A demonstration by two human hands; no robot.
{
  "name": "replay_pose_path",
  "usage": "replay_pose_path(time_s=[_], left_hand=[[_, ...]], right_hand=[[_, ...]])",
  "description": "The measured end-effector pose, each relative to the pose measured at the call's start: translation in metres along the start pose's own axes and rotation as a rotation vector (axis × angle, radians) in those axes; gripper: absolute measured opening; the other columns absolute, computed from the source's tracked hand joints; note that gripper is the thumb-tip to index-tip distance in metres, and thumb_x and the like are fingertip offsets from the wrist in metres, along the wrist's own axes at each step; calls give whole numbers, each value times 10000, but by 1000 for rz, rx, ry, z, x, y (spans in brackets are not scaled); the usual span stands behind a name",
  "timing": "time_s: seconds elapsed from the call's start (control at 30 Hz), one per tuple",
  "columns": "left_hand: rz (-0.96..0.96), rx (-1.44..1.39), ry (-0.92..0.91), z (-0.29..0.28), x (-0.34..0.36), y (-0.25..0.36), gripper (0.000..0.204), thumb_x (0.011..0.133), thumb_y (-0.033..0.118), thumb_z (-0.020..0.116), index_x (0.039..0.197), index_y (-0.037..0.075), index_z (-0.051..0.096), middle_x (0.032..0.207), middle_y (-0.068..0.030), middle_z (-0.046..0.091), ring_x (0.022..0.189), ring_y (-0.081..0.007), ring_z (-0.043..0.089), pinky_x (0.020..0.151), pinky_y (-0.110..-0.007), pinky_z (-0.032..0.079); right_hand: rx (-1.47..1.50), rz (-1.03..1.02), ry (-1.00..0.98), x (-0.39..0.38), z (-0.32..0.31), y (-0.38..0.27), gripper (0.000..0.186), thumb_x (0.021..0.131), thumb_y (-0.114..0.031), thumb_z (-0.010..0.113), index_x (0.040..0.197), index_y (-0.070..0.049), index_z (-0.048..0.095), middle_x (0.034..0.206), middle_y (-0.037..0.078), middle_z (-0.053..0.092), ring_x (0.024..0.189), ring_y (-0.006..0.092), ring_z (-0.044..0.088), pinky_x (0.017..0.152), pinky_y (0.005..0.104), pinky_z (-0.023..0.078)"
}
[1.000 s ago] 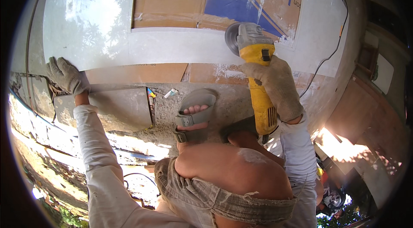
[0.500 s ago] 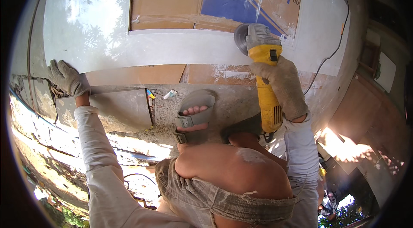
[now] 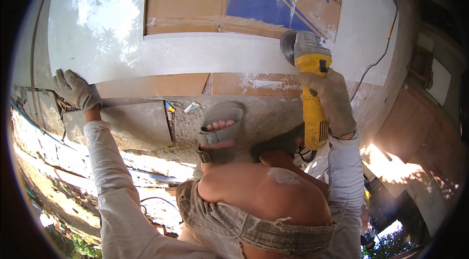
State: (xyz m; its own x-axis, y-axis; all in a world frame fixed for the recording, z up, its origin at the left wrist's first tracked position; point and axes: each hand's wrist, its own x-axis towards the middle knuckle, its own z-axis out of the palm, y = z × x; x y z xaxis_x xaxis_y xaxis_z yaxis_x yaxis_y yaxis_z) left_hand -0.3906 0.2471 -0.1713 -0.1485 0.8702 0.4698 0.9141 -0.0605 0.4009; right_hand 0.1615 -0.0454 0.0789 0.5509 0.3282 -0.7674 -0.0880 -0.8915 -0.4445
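My right hand [image 3: 337, 105], in a grey work glove, is wrapped round the body of a yellow angle grinder [image 3: 312, 124]. Its dark disc [image 3: 288, 47] is at the inner edge of a large glossy white slab [image 3: 210, 53], near the right corner of a rectangular cut-out. Whether the disc touches the slab, I cannot tell. Brown and blue cardboard [image 3: 188, 2], dusted white, shows through the opening. My gloved left hand [image 3: 75, 90] lies flat on the slab's near left corner, fingers stretched out.
A dark power cord [image 3: 376, 62] runs along the slab's right side. Under the near edge is a cardboard strip [image 3: 151, 84]. A grey board [image 3: 127, 122] and a small white tube [image 3: 191, 107] lie near my sandalled foot [image 3: 220, 126]. Brown panels [image 3: 408, 127] stand at right.
My right hand has moved the grinder a little to the right and slightly nearer me along the slab's inner edge. My left hand has stayed in place.
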Motion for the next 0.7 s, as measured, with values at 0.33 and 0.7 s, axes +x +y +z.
replay_pose_path(time_s=[0.33, 0.7], left_hand=[[-59, -69, -4, -3, -1, 10, 582, 1160, 385, 561, 1541, -39, 675, 1647, -281, 587, 1570, -420, 494, 1314, -513, 367], [-26, -32, -6, -2, -1, 6, 562, 1162, 378, 582, 1543, -22, 679, 1662, -274, 576, 1572, -417, 497, 1309, -510, 379]], right_hand=[[22, -66, 1, -6, -21, 13, 368, 1000, -335, 786, 1177, -14, 756, 864, 33, 713, 674, 130, 680, 607, 306, 552], [50, -42, -32, -5, -6, 5, 375, 1000, -330, 808, 1181, -7, 747, 861, 33, 704, 700, 134, 690, 638, 309, 564]])
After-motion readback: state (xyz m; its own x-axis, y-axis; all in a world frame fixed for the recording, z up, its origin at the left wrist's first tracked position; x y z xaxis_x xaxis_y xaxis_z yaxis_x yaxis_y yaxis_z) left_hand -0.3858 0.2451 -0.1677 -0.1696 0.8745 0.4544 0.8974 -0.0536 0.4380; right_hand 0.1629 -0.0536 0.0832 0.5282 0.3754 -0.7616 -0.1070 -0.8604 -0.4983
